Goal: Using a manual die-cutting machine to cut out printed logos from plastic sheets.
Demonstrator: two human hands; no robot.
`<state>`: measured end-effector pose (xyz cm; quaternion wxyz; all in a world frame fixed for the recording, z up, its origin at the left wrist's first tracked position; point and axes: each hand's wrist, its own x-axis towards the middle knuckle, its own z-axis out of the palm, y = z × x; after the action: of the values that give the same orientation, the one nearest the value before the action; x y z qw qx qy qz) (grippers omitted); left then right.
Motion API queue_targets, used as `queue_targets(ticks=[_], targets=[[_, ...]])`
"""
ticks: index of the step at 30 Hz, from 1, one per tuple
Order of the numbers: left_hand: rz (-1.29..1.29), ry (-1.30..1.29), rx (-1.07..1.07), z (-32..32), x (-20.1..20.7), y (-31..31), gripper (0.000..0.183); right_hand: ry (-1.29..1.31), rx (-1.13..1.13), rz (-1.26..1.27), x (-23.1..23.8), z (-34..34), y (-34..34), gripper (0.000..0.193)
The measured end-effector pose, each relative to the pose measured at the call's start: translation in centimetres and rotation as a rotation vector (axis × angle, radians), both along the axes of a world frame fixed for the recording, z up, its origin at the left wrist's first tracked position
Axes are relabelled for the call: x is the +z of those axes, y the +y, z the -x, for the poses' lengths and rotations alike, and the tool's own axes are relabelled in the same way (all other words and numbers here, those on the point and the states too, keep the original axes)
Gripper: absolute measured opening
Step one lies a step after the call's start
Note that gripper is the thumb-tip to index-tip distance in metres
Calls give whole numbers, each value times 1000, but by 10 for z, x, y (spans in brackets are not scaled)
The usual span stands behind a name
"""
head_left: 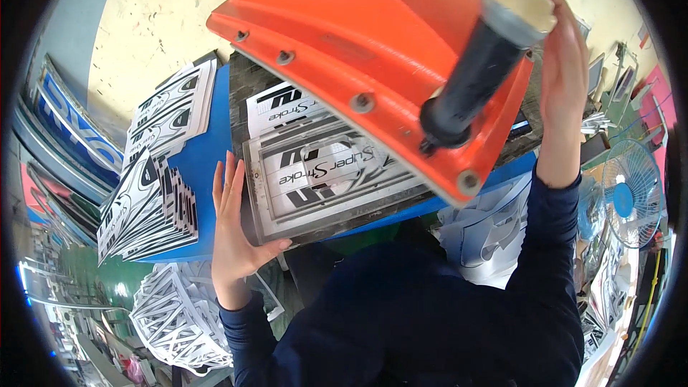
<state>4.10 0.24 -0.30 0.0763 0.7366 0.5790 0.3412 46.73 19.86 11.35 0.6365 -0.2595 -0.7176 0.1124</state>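
My left hand (240, 226) is at the near left corner of a clear, framed cutting die (259, 201). Its fingers are stretched along the left side, and its thumb reaches along the near edge. The die lies over a sheet of black-and-white printed stickers (269, 107). Above its far right part hangs a big orange press arm (401, 86) with bolts along its edge. A black handle (480, 75) with a beige cap stands up from the arm. My right hand (562, 72) is raised against the handle's far right side; its fingertips are hidden behind the cap.
Stacks of printed sticker sheets (154, 193) lie on the blue table (223, 115) at the left. White cut-out scrap (183, 315) is heaped below, with more offcuts (491, 222) under the table's right part. A fan (631, 201) stands at the right, and framed screens (72, 122) lean at the left.
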Motion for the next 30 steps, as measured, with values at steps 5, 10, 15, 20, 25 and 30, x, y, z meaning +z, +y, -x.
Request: queue_targets(ticks=[5, 10, 15, 20, 25, 30], targets=[[19, 30, -43, 2, 2, 4, 131, 101, 375, 231, 11, 40, -44, 62], [36, 58, -36, 2, 2, 3, 131, 304, 241, 383, 8, 7, 12, 24], [50, 39, -57, 2, 4, 5, 130, 439, 163, 361, 5, -32, 71, 15], [40, 25, 1, 0, 2, 3, 127, 483, 91, 364, 3, -58, 120, 18], [53, 36, 3, 2, 3, 4, 123, 485, 25, 395, 3, -74, 159, 19], [49, 62, -4, 2, 6, 8, 120, 431, -133, 311, -6, -87, 171, 23]])
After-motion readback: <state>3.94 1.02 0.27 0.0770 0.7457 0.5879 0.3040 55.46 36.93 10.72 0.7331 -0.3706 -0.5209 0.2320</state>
